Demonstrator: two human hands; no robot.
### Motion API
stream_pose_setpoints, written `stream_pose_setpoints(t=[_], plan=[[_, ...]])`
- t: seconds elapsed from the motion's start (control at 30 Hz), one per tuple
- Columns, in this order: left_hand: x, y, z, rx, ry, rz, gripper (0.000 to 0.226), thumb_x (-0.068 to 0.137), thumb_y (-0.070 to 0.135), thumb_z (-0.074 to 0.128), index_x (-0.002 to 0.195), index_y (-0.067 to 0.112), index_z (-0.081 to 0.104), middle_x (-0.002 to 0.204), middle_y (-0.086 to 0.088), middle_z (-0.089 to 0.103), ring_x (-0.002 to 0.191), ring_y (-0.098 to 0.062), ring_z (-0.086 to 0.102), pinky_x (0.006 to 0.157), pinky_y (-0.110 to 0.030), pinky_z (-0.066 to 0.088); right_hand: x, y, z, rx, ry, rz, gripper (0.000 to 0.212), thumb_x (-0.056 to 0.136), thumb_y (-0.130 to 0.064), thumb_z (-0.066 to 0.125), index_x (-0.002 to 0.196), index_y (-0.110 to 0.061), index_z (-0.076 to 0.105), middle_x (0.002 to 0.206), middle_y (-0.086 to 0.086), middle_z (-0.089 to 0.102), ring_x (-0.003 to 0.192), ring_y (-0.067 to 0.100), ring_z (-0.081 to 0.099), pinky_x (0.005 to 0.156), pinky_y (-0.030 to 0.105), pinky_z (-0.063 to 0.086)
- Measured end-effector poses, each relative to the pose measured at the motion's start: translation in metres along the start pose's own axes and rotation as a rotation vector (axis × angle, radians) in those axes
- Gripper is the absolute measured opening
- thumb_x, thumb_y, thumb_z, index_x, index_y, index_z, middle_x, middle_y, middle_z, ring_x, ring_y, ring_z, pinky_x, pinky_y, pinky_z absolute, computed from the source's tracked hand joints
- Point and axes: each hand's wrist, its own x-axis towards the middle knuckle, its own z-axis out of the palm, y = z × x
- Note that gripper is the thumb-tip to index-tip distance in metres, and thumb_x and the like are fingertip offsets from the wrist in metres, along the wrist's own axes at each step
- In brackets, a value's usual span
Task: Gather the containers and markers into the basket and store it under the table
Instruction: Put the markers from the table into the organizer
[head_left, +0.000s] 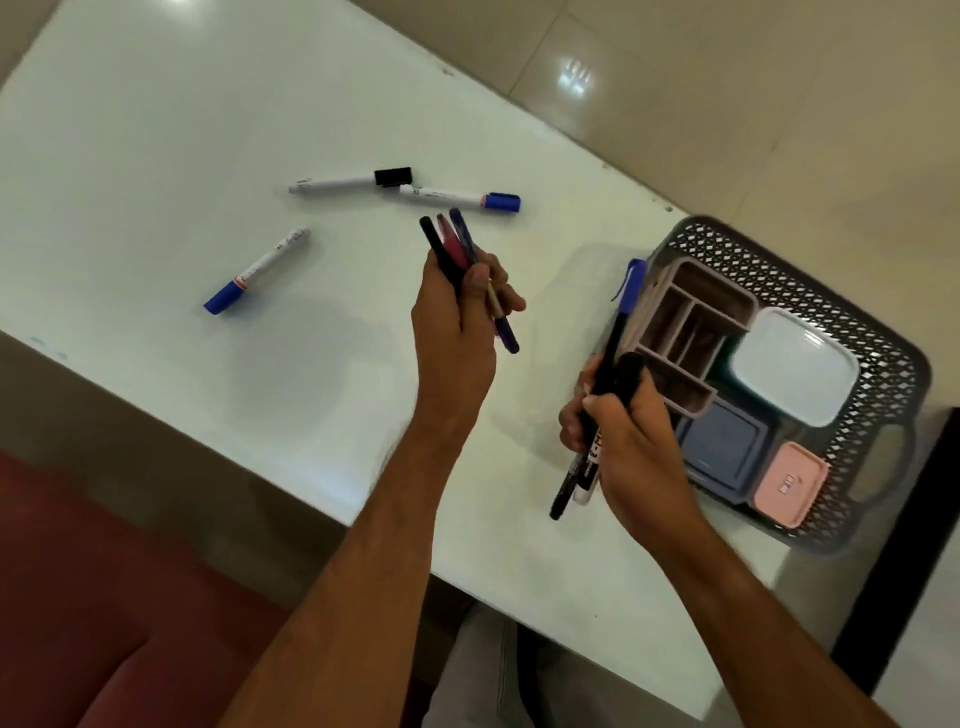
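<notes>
- left hand (457, 317) at frame centre, fingers curled round a fan of slim pens (457, 244): one black, one reddish, one dark blue; the tips splay out above the knuckles, and the blue one pokes out below the fingers
- right hand (618, 431) lower right of centre, fingers wrapped tight round a bundle of markers (597, 405); a blue-capped one sticks up, a thin black pen and a white barrel hang out underneath
- three chunky white-barrelled markers loose on the glossy white table (156, 130): black-capped one (353, 182) and blue-capped one (462, 198) up top centre, nearly touching end to end; another blue-capped marker (257, 270) off to the left, lying diagonal
- grey plastic basket (852, 291) with lattice walls sits at the table's right edge; inside it a brownish divided organizer (691, 322), a white rounded-square lid (795, 364), a blue-grey box (722, 441) and a small pink box (789, 483)
</notes>
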Motion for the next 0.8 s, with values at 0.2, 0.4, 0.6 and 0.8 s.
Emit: stream_pose_setpoints(t=[0.2, 0.4, 0.6, 0.8], plan=[[-0.012, 0.016, 0.038, -0.288, -0.129, -0.042, 0.013, 0.106, 0.02, 0.048, 0.099, 0.011, 0.054, 0.067, 0.002, 0.045, 0.06, -0.018, 0.044, 0.061, -0.032, 0.044, 0.004, -0.028, -0.03, 0.485, 0.038, -0.12, 0.01, 0.079, -0.008, 0.058, 0.086, -0.015, 0.06, 0.06, -0.002, 0.043, 0.046, 0.01, 0.032, 0.047, 0.02, 0.025], [-0.018, 0.035, 0.089, -0.327, -0.26, 0.027, 0.023, 0.105, 0.014, 0.041, 0.084, 0.008, 0.045, 0.06, 0.01, 0.048, 0.058, -0.024, 0.046, 0.066, -0.045, 0.043, 0.01, -0.058, -0.061, 0.425, 0.37, -0.464, 0.042, 0.1, -0.014, 0.056, 0.062, -0.015, 0.039, 0.046, -0.002, 0.028, 0.036, 0.014, 0.027, 0.043, 0.023, 0.027], [-0.023, 0.039, 0.12, -0.311, -0.342, 0.003, 0.017, 0.104, 0.016, 0.035, 0.092, 0.008, 0.045, 0.064, 0.006, 0.047, 0.06, -0.024, 0.046, 0.067, -0.05, 0.041, 0.027, -0.065, -0.079, 0.41, 0.411, -0.611, 0.031, 0.1, -0.024, 0.057, 0.073, -0.013, 0.045, 0.049, -0.001, 0.035, 0.037, 0.018, 0.029, 0.043, 0.023, 0.029], [-0.007, 0.038, 0.14, -0.21, -0.354, 0.039, 0.017, 0.104, 0.014, 0.036, 0.092, 0.012, 0.048, 0.066, 0.007, 0.048, 0.06, -0.021, 0.046, 0.061, -0.039, 0.042, 0.049, -0.049, -0.069, 0.347, 0.283, -0.679, 0.03, 0.098, -0.012, 0.058, 0.07, -0.017, 0.047, 0.05, -0.016, 0.044, 0.037, 0.004, 0.038, 0.039, 0.018, 0.035]])
